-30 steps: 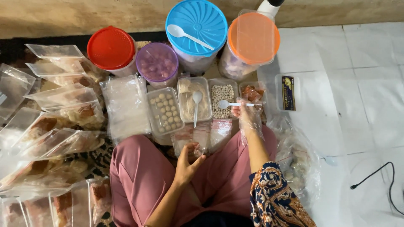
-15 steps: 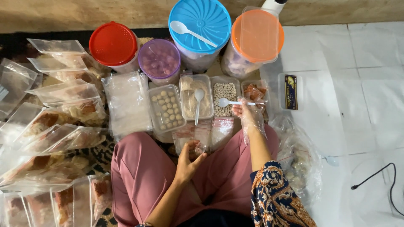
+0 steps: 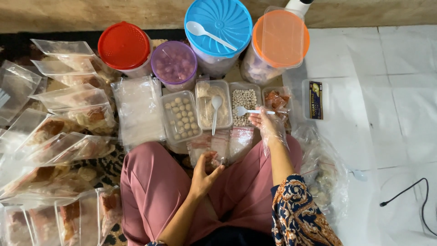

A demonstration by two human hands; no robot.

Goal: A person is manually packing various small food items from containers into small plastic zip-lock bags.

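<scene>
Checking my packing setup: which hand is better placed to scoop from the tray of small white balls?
Right hand: it holds the white spoon over that tray. The left hand is at a small bag.

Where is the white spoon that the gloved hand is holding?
In the head view, the white spoon is in the gloved right hand, its bowl over the tray of small pale balls, just below the blue-lidded tub.

A white sheet (image 3: 400, 136) is covering the floor on the right, a dark patterned mat (image 3: 109, 166) is lying on the left; four round lidded plastic tubs (image 3: 218, 27) are standing at the back; small clear rectangular trays (image 3: 180, 116) are sitting before them; filled clear plastic bags (image 3: 59, 136) are piling up leftward; a black cable (image 3: 409, 196) is trailing far right.
</scene>
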